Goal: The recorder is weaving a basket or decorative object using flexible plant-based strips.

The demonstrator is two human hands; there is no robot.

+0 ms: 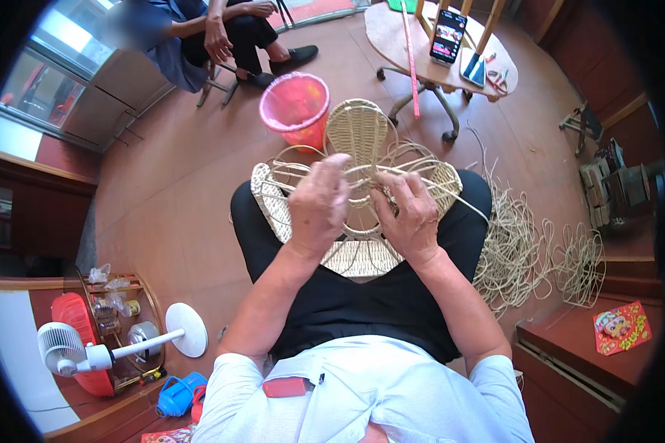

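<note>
A pale wicker piece [362,257] rests across my thighs, made of several woven rounded panels set about a ring [363,230] at its middle. One oval panel [357,133] points away from me. My left hand [319,203] is closed around cane strands left of the ring, slightly blurred, its fingertips partly hidden. Just right of it, my right hand [406,215] pinches a cane strand [462,199] with thumb and fingers; the strand trails off to the right. More loose strands [414,153] loop out behind both hands.
A heap of loose cane [516,244] lies on the floor at right. Beyond my knees stand a pink-lined bin [294,111] and a wheeled round table [391,37] with a phone [448,37] and pliers [499,81]. A seated person [233,29] is far left; a white fan [89,354] is near left.
</note>
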